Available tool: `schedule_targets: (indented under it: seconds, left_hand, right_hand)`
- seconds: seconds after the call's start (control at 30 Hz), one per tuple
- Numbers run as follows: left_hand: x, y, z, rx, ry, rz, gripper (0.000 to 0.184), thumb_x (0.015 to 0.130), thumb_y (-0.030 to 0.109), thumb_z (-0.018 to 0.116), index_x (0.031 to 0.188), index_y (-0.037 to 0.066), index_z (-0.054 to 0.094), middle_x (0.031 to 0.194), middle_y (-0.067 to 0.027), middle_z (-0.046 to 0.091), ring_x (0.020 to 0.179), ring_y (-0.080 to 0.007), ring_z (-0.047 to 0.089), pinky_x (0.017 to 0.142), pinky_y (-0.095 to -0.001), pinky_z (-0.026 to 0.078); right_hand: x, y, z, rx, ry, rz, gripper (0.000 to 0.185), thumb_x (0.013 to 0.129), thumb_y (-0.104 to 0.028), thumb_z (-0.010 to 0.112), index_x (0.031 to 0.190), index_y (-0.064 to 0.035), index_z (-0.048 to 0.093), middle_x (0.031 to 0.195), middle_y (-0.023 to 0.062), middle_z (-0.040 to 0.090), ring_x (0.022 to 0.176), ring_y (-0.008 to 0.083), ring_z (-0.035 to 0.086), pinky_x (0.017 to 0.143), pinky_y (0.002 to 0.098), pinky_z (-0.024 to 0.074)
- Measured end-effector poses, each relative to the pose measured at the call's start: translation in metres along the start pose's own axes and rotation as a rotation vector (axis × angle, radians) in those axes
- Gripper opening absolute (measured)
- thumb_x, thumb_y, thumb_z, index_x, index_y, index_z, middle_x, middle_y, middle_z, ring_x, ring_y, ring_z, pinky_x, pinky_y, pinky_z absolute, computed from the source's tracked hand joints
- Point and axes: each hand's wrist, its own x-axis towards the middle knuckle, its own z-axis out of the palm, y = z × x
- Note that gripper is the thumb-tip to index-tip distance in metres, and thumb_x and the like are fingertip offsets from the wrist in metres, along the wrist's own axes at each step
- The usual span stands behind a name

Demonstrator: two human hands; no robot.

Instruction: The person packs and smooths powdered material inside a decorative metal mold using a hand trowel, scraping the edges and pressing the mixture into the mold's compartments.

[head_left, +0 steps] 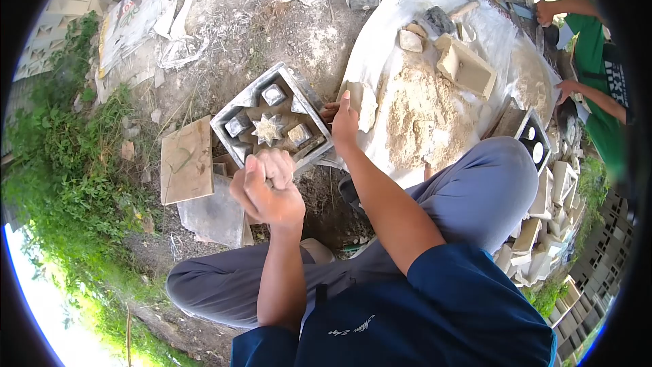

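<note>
A square metal mould (309,98) lies in front of me, with a raised star (268,129) at its centre and block-like corner pieces inside. My left hand (268,187) is closed in a fist over the mould's near corner. Its fingers look dusty, and whatever they may hold is hidden. Beside the mould's right wall is my right hand (343,120), thumb up and fingers stretched out toward the rim. Its fingertips seem to touch the side, though part of them is hidden.
Right of the mould, a pile of sandy powder (424,109) lies on a white sheet (380,41) with a pale hollow block (468,68). Boards (187,160) sit at left. Another mould (533,137) stands near my knee. A person in green (594,81) works at far right.
</note>
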Motion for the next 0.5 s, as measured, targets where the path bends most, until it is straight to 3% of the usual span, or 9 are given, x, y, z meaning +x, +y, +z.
schedule_targets:
  seconds: [0.13, 0.2, 0.27, 0.33, 0.4, 0.47, 0.5]
  left_hand:
    - [0.009, -0.003, 0.003, 0.156, 0.085, -0.046, 0.041, 0.100, 0.017, 0.042, 0.062, 0.012, 0.027, 0.051, 0.0002, 0.028, 0.045, -0.0107, 0.026, 0.045, -0.0299, 0.023]
    - [0.005, 0.013, 0.007, -0.008, -0.024, 0.006, 0.041, 0.100, 0.017, 0.041, 0.062, 0.011, 0.026, 0.051, -0.0001, 0.029, 0.045, -0.0102, 0.026, 0.044, -0.0303, 0.022]
    - [-0.002, -0.023, -0.014, 0.157, -0.119, 0.087, 0.036, 0.101, 0.016, 0.038, 0.068, 0.013, 0.026, 0.054, -0.0014, 0.026, 0.045, -0.0131, 0.025, 0.045, -0.0310, 0.025]
    - [-0.007, -0.024, -0.009, 0.182, -0.045, 0.079, 0.050, 0.101, 0.027, 0.042, 0.056, 0.007, 0.032, 0.051, -0.0001, 0.031, 0.042, -0.0110, 0.027, 0.041, -0.0296, 0.022]
    - [-0.006, -0.020, -0.017, 0.160, -0.061, 0.077, 0.055, 0.104, 0.034, 0.040, 0.057, 0.005, 0.034, 0.052, -0.0017, 0.036, 0.045, -0.0116, 0.033, 0.044, -0.0292, 0.026]
    - [0.004, -0.010, -0.024, 0.187, -0.211, -0.157, 0.056, 0.105, 0.038, 0.040, 0.061, 0.004, 0.038, 0.056, -0.0034, 0.042, 0.051, -0.0128, 0.039, 0.049, -0.0289, 0.030]
    - [0.006, -0.001, -0.022, 0.281, -0.204, -0.193, 0.055, 0.105, 0.041, 0.039, 0.066, 0.002, 0.043, 0.061, -0.0040, 0.045, 0.059, -0.0139, 0.044, 0.057, -0.0297, 0.035]
  right_hand:
    - [0.000, -0.010, 0.009, 0.004, -0.030, -0.018, 0.078, 0.104, -0.060, 0.031, 0.091, 0.0066, 0.069, 0.075, 0.0121, 0.068, 0.071, 0.0189, 0.060, 0.072, 0.0340, 0.0481]
    - [0.002, -0.009, 0.008, 0.051, -0.019, -0.028, 0.077, 0.104, -0.060, 0.030, 0.091, 0.0056, 0.069, 0.075, 0.0114, 0.067, 0.072, 0.0191, 0.061, 0.072, 0.0348, 0.0477]
    - [-0.002, -0.003, 0.002, 0.036, -0.019, -0.020, 0.077, 0.104, -0.062, 0.032, 0.091, 0.0046, 0.069, 0.075, 0.0110, 0.068, 0.071, 0.0188, 0.062, 0.070, 0.0337, 0.0493]
    - [0.008, -0.005, 0.008, -0.039, -0.019, -0.037, 0.076, 0.103, -0.063, 0.034, 0.092, 0.0031, 0.069, 0.077, 0.0108, 0.069, 0.071, 0.0188, 0.064, 0.069, 0.0325, 0.0508]
    - [0.008, -0.004, 0.006, -0.010, -0.034, -0.032, 0.071, 0.103, -0.060, 0.038, 0.092, 0.0034, 0.069, 0.082, 0.0105, 0.071, 0.074, 0.0196, 0.066, 0.071, 0.0339, 0.0509]
    - [-0.004, -0.012, 0.007, -0.138, -0.012, -0.113, 0.067, 0.104, -0.055, 0.040, 0.093, 0.0039, 0.069, 0.081, 0.0101, 0.070, 0.074, 0.0192, 0.063, 0.072, 0.0354, 0.0490]
    - [-0.011, -0.020, 0.010, -0.254, 0.026, -0.182, 0.062, 0.105, -0.050, 0.042, 0.093, 0.0043, 0.069, 0.080, 0.0097, 0.068, 0.073, 0.0189, 0.060, 0.072, 0.0370, 0.0471]
